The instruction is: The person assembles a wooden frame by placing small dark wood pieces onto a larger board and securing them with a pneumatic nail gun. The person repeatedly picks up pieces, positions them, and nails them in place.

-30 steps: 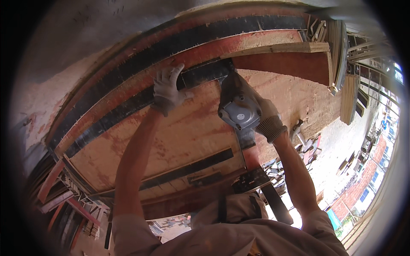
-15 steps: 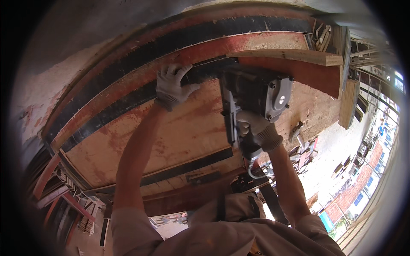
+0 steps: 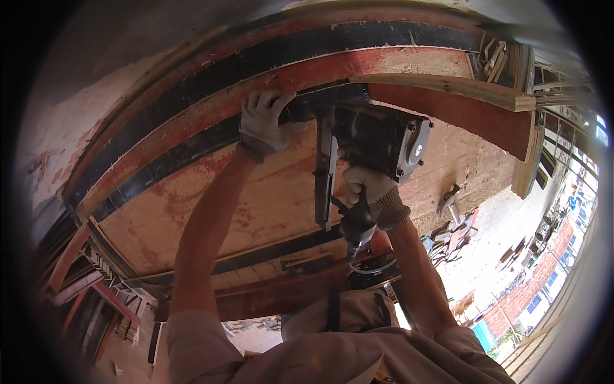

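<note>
A white knitted glove covers my left hand (image 3: 263,121), which rests with fingers and thumb spread on a narrow black-faced board (image 3: 204,139). That board lies along the far side of a wide wooden panel (image 3: 173,214) stained red in patches. In its own white glove, my right hand (image 3: 377,195) is wrapped round the grip of a black and grey nail gun (image 3: 377,137). The tool's nose end reaches the black board, right of my left hand; its exact contact is hidden. A hose (image 3: 373,271) hangs from the handle's lower end.
Beyond the panel run long curved-looking red and black boards (image 3: 281,54). A pale-edged plank (image 3: 448,88) lies at the far right. A hammer (image 3: 453,201) lies on the panel's right part, near wood scraps (image 3: 457,233). Timber pieces (image 3: 83,281) are stacked at the left.
The nail gun, in my right hand, has moved left along the black board and turned somewhat. My left hand has shifted slightly right, still resting on the board.
</note>
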`<state>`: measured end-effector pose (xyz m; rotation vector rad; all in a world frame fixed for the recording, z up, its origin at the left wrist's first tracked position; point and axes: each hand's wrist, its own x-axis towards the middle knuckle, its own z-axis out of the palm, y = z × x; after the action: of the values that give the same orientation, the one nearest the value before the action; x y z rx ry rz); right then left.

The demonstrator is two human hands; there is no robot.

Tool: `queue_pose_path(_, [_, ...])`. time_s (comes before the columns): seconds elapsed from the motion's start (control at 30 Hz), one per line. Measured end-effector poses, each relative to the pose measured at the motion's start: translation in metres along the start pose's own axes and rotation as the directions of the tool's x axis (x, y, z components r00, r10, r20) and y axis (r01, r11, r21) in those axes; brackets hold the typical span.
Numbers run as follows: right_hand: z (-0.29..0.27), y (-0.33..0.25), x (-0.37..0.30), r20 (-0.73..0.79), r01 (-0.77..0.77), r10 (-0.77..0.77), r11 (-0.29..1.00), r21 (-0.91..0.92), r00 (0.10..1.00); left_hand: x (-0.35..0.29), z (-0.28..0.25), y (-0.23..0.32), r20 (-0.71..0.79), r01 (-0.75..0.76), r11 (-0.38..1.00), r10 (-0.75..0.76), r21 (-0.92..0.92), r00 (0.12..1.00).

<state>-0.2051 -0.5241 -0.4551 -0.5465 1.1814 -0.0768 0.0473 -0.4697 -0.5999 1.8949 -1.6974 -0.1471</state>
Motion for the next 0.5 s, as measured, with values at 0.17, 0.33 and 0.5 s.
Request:
queue_pose_path(0.17, [-0.010, 0.019, -0.006, 0.052, 0.023, -0.022, 1.000, -0.020, 0.998, -0.003, -0.002, -0.001, 0.046, 0.034, 0.999, -0.034, -0.008, 0.998])
queue_pose_path(0.33, [-0.033, 0.070, -0.003, 0.204, 0.141, -0.142, 0.990, 0.019, 0.969, -0.004, 0.003, -0.010, -0.025, 0.028, 0.994, -0.031, -0.109, 0.999])
queue_pose_path(0.5, [-0.018, 0.103, 0.020, 0.304, 0.190, -0.194, 0.981, 0.045, 0.933, -0.001, 0.006, -0.013, -0.079, 0.035, 0.976, -0.054, -0.217, 0.995])
